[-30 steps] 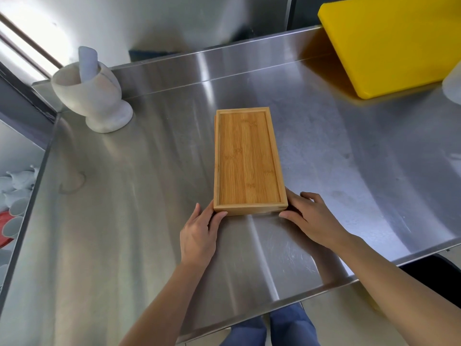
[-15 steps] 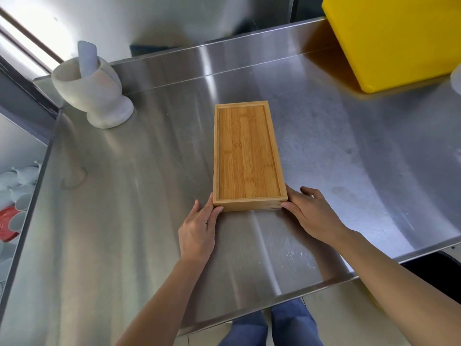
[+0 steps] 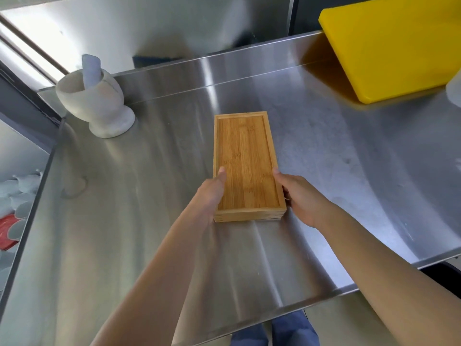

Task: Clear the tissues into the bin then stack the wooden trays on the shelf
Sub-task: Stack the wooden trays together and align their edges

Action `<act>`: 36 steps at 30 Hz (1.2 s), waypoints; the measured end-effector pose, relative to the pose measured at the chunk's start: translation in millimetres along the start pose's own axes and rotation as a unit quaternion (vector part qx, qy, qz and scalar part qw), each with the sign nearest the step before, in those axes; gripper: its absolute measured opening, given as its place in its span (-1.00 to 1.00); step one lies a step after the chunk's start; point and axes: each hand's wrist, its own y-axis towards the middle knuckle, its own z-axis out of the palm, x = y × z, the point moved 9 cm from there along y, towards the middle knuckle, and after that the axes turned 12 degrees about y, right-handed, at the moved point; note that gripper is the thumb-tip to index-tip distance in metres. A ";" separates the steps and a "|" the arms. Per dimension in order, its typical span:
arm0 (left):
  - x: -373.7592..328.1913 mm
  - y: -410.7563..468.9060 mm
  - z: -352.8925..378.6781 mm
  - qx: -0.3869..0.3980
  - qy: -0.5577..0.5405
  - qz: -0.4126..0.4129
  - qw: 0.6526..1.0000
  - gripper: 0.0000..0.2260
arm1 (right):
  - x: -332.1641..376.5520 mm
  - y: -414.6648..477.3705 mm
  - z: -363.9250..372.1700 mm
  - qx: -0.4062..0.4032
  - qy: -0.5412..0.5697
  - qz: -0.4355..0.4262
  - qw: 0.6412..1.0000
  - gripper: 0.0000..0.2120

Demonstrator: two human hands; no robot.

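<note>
Both arms reach forward, left hand (image 3: 210,196) and right hand (image 3: 300,197) apparently clamped inward.

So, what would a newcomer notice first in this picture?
First the wooden trays, stacked in the middle of the steel table, gripped by the left hand and the right hand. Then the yellow board at far right, and the white mortar at far left.

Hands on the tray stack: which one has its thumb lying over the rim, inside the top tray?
The left hand: its thumb lies over the rim onto the top tray. The right hand grips the outer side edge.
</note>
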 end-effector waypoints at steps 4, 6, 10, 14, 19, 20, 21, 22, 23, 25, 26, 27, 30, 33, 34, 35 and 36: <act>4.7 3.9 2.2 0.020 -0.075 -0.045 0.996 -0.43 | 3.9 -1.4 2.4 -0.004 0.064 0.017 0.998 -0.55; 3.6 5.7 -2.2 0.019 -0.079 -0.041 0.996 -0.48 | 6.1 -4.0 0.4 -0.014 0.072 0.012 0.997 -0.62; 2.5 4.1 -12.2 -0.004 -0.075 -0.045 0.996 -0.56 | 7.6 -6.9 -5.0 -0.029 0.055 0.009 0.998 -0.66; 9.3 0.0 -10.2 0.008 -0.083 -0.053 0.995 -0.60 | 12.9 -10.1 -16.2 -0.044 0.035 0.012 0.998 -0.68; 20.1 2.9 -5.5 0.026 -0.098 -0.058 0.993 -0.47 | 16.6 -11.5 -15.1 -0.027 0.034 0.001 0.999 -0.70; 21.7 3.5 -5.5 0.026 -0.092 -0.060 0.994 -0.43 | 15.3 -11.4 -14.2 -0.031 0.033 -0.002 0.999 -0.69; 23.5 3.7 -5.7 0.025 -0.083 -0.062 0.994 -0.38 | 13.8 -11.3 -14.0 -0.039 0.031 -0.006 0.999 -0.68; 24.9 3.4 -5.3 0.028 -0.073 -0.062 0.995 -0.34 | 12.7 -11.4 -14.2 -0.048 0.029 -0.011 0.998 -0.67; 25.7 3.1 -3.9 0.035 -0.063 -0.060 0.996 -0.29 | 11.6 -11.6 -14.5 -0.054 0.027 -0.015 0.998 -0.67; 27.3 3.4 0.4 0.053 -0.056 -0.058 0.995 -0.27 | 9.5 -11.5 -14.9 -0.061 0.018 -0.023 0.998 -0.68; 28.1 4.0 2.7 0.062 -0.062 -0.056 0.995 -0.30 | 8.0 -11.3 -15.6 -0.066 0.011 -0.028 0.997 -0.69; 28.9 4.7 4.9 0.069 -0.077 -0.055 0.993 -0.36 | 6.6 -10.8 -16.4 -0.071 0.002 -0.035 0.997 -0.71; 29.3 3.7 11.3 0.081 -0.136 -0.051 0.986 -0.50 | 3.7 -9.4 -16.9 -0.089 -0.016 -0.063 0.994 -0.73; 31.3 3.6 11.9 0.070 -0.141 -0.049 0.986 -0.51 | 1.0 -10.1 -16.3 -0.088 -0.010 -0.083 0.993 -0.76; 32.9 4.7 9.6 0.058 -0.132 -0.053 0.988 -0.49 | 0.4 -10.1 -15.9 -0.082 0.001 -0.085 0.993 -0.77; 34.1 5.8 6.7 0.045 -0.122 -0.056 0.990 -0.47 | -0.4 -9.9 -15.7 -0.074 0.014 -0.084 0.994 -0.77; 34.8 7.0 4.0 0.035 -0.116 -0.058 0.991 -0.46 | -1.6 -9.1 -14.7 -0.062 0.030 -0.080 0.994 -0.77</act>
